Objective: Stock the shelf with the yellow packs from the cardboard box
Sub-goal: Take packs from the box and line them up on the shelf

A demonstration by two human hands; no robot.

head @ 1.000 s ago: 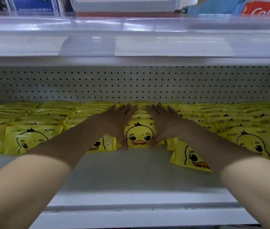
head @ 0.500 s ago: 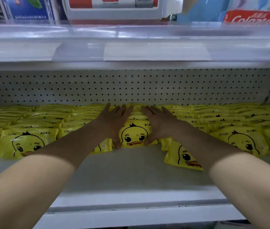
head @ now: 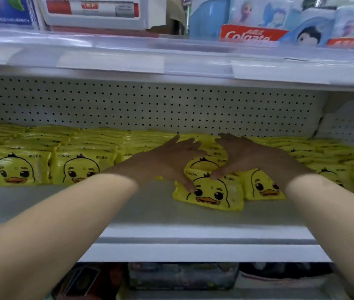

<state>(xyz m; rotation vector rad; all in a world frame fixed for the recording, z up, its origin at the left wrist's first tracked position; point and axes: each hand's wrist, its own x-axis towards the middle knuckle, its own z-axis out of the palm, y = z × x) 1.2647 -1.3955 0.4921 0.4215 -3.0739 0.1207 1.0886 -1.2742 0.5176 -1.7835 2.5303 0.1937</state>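
Rows of yellow duck-face packs lie flat along the white shelf, reaching back to the perforated wall. One yellow pack lies in front of the row at the middle, a little askew. My left hand rests flat on the packs with its thumb touching that front pack's left top corner. My right hand lies flat on the packs just to the right, its thumb on the front pack's top edge. The cardboard box is out of view.
The shelf above overhangs with a clear price rail; toothpaste boxes and blue packages stand on it. A lower shelf with dark goods shows below. Bare shelf surface runs in front of the packs.
The view has swung left and down, so the hands now sit right of centre. One pack has come forward out of the row under my thumbs. Both hands stay flat.
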